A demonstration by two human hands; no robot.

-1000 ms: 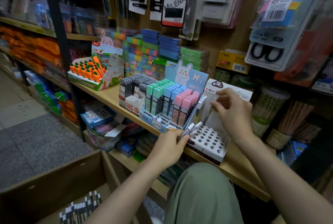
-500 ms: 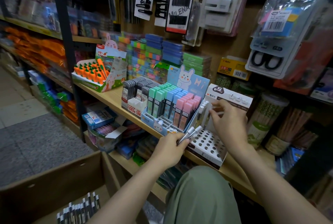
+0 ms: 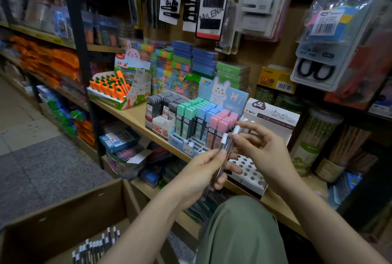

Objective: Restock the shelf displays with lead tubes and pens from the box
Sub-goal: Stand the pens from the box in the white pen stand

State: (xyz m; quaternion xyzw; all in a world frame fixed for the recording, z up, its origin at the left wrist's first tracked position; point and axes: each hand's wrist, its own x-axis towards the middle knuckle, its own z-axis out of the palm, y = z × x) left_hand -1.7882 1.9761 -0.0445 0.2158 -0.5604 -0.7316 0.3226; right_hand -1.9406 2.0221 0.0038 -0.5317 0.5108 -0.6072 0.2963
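The restocking looked well under way but not finished. On the shelf (image 3: 131, 115) the rabbit lead-tube display (image 3: 203, 123) stood nearly full, its front row holding two mint, two blue and two pink tubes with further rows behind, though the frontmost slots near the rabbit face were bare. Beside it the grey lead-tube tray (image 3: 163, 106) was packed in three columns. The white pen holder (image 3: 250, 170) was the main job left: most of its round holes showed empty, and I could not count the pens already standing at its back, since the hands hid them.

The left hand (image 3: 203, 172) gripped two clear pens (image 3: 226, 147) with white caps, its fingers curled round the barrels, held just above the pen holder. The right hand (image 3: 261, 144) pinched the top of one of those pens near the cap, seemingly to draw it out for a hole.

The cardboard box (image 3: 70, 215) on the floor held a bundle of more pens (image 3: 95, 246), roughly a dozen, too blurred to count exactly
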